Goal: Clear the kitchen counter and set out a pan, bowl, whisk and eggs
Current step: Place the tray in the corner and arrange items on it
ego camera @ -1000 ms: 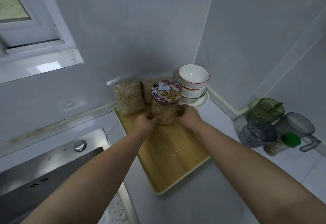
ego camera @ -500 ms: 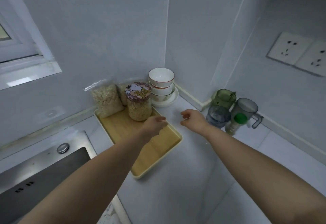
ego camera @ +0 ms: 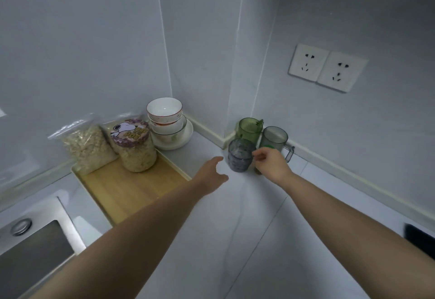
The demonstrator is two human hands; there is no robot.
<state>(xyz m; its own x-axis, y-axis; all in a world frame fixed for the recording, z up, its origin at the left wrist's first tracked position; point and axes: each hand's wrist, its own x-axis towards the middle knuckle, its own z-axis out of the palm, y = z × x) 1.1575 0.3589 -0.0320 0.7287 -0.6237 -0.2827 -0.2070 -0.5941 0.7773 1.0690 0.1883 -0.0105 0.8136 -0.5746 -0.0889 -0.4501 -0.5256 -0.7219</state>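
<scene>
Both arms are stretched forward over the tabletop (ego camera: 235, 240). The left hand (ego camera: 210, 172) is held open and empty, fingers straight, pointed at the smoky grey cup (ego camera: 240, 158) and kept just short of it. The right hand (ego camera: 273, 163) is seen knuckles-up just right of that cup, its fingers curled down over a small bottle (ego camera: 258, 171) that is mostly hidden. Whether the bottle is gripped cannot be told. A green cup (ego camera: 250, 129) and a clear mug (ego camera: 275, 137) are seen just behind. The stacked bowls (ego camera: 164, 115) are found in the corner on a white plate (ego camera: 186, 137), beside the wooden tray (ego camera: 131, 188), on which a lidded jar (ego camera: 136, 150) and a bag of oats (ego camera: 87, 148) are set.
</scene>
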